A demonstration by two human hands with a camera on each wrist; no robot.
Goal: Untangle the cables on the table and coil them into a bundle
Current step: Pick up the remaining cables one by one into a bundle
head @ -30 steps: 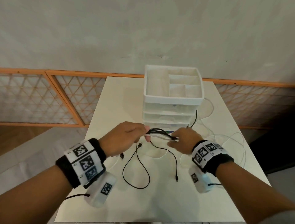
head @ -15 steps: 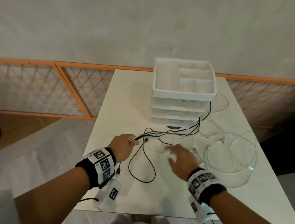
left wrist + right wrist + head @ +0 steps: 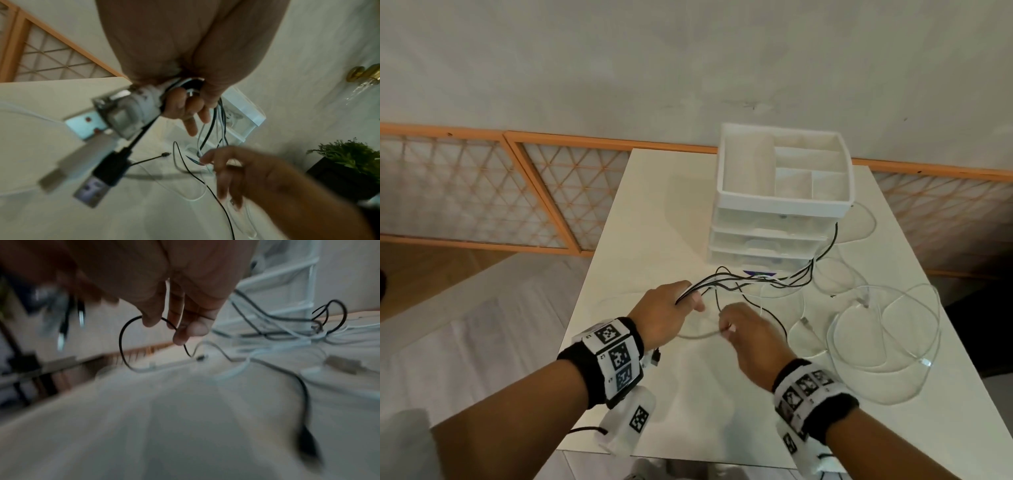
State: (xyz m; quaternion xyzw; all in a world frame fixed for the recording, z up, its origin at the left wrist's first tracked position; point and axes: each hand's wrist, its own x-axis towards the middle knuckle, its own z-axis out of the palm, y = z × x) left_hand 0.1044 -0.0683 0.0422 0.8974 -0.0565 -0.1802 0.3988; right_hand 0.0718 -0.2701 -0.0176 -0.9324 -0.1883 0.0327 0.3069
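Several black and white cables (image 3: 753,282) run from beside the drawer unit across the white table (image 3: 654,212) to my left hand (image 3: 693,298), which grips them as a bunch (image 3: 195,91). USB plugs (image 3: 92,186) hang from that fist near the wrist camera. My right hand (image 3: 727,327) is just to the right of the left one and pinches a thin black cable loop (image 3: 121,340) between thumb and fingertips (image 3: 185,332). Loose white cables (image 3: 883,342) lie in wide loops on the table's right side.
A white drawer unit (image 3: 780,236) with a divided tray on top stands at the table's far middle, with cables trailing past its right side. An orange lattice rail (image 3: 482,192) runs along the wall. A potted plant (image 3: 349,155) is off to the right.
My left hand has pulled the cable bunch left and toward me. My right hand let go of the bunch, hovered open over the table, and now pinches a loose black loop.
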